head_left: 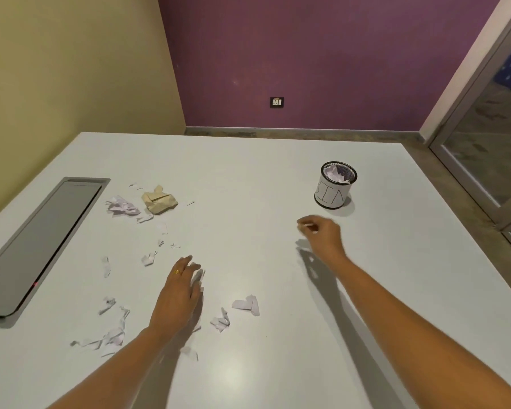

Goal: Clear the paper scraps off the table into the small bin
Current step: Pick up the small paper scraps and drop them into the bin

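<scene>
Right hand, raised above the table on the near side of the bin: thumb and forefinger closed to a fine pinch on a thin white sliver, other fingers curled in. Left hand, low at centre-near: fingers stretched almost straight, tips resting on a white scrap, nothing seen curled round it, though somewhat blurred there.

Bin upright at far right, already holding paper, well apart from the litter. Left to clear, by the look of it: a lilac wad and a beige wad side by side at far left near the recessed panel, a folded piece and a twisted bit just right of the left hand, a tangle of strips at near left, plus small flecks between.

Most likely slip: letting the sliver go before reaching the rim, light and thin enough to drift and land beside the bin. Also possible: knocking the light bin over with the knuckles and spilling the paper inside. On the left, danger of merely sliding the scrap by pressing flat, or of fanning nearby flecks away, perhaps into the panel's gap, hard to fish out. Easy too to overlook the tiniest flecks, white against a pale top.
</scene>
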